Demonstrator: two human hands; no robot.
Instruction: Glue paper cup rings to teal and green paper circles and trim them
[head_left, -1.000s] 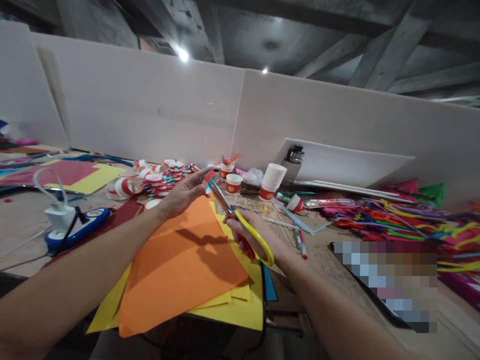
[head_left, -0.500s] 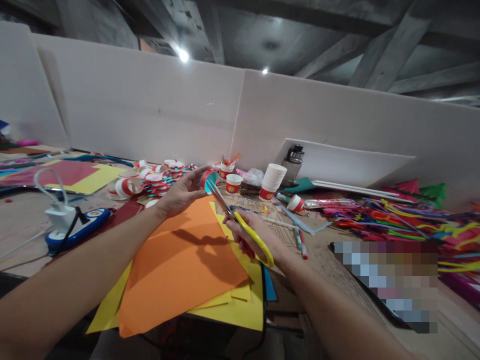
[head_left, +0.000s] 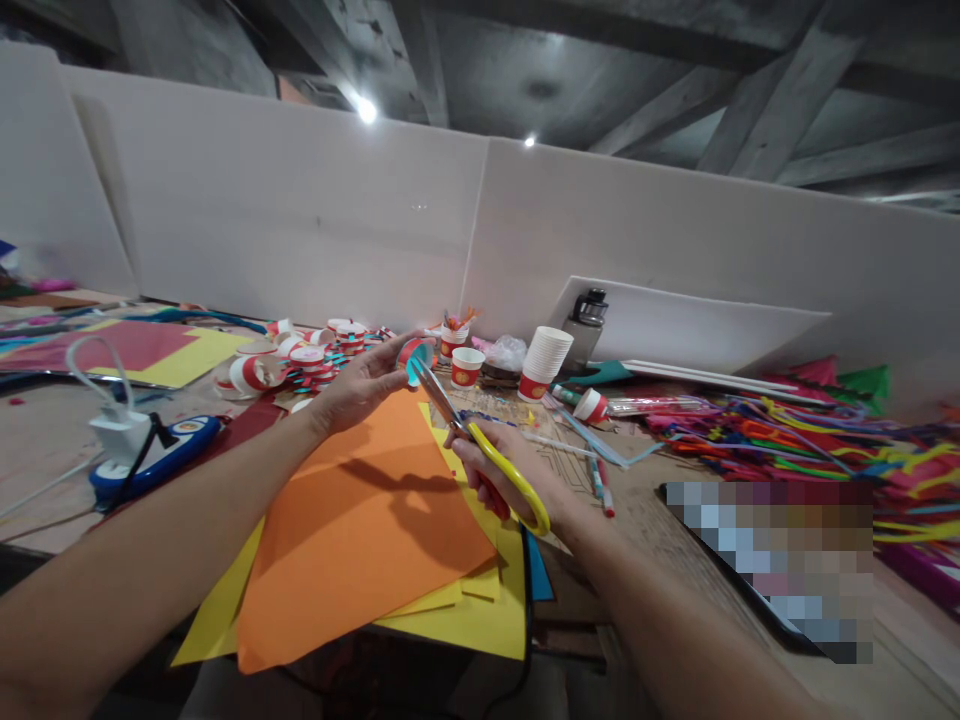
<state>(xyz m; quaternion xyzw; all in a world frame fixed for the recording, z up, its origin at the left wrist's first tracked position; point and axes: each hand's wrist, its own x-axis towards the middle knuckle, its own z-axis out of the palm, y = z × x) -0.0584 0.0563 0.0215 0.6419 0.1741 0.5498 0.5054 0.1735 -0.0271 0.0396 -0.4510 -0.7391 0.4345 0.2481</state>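
Between the fingers and thumb of my left hand [head_left: 365, 385] is a small red paper cup piece [head_left: 415, 357] with a turquoise inside. My right hand [head_left: 504, 468] is closed round the handles of a pair of scissors [head_left: 491, 455], yellow and red, pointing up and to the left. The metal blades reach the turquoise face of the cup piece; whether they cut into it I cannot make out. Below both hands lies a sheet of orange paper [head_left: 360, 540], on top of yellow sheets [head_left: 495, 625].
Behind stand a stack of paper cups [head_left: 547, 355], a single cup [head_left: 467, 368] and a dark bottle [head_left: 585, 330]. Cut cup pieces [head_left: 307, 365] are heaped left. A power strip [head_left: 157, 455] lies at left, a tablet-like device [head_left: 772, 570] and colourful pipe cleaners [head_left: 795, 440] at right.
The cup piece has turned slightly in my left hand, and the left fingers have shifted a little. The scissors stay at nearly the same place against it.
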